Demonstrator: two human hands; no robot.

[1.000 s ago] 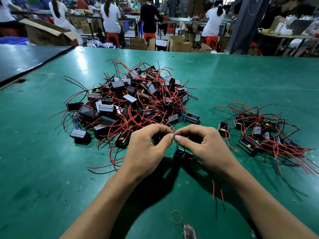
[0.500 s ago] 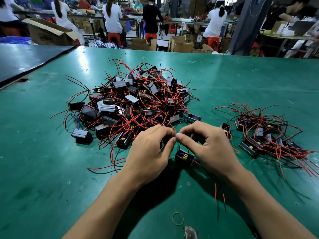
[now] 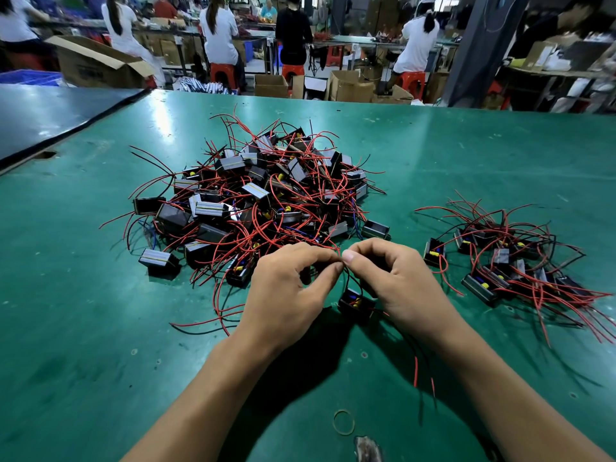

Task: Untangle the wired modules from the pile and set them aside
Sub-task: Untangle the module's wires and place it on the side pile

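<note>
Black box-shaped modules trailing red and black wires, some showing yellow and blue parts inside, lie in one big pile point(image 3: 256, 208) left of centre on the green table point(image 3: 83, 328), too tangled to count. The left hand point(image 3: 286, 295) and right hand point(image 3: 400, 288) each pinch thin wire, their fingertips meeting above one module point(image 3: 356, 303) between them. One smaller set-aside heap point(image 3: 500, 261) lies to the right. One rubber band point(image 3: 344, 422) lies nearer.

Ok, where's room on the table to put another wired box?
Bare green table lies left of the big pile, and a strip runs between it and the small pile. Behind both it is free too. Crowded: the near middle, where left hand and right hand pinch the wires of one module.
</note>
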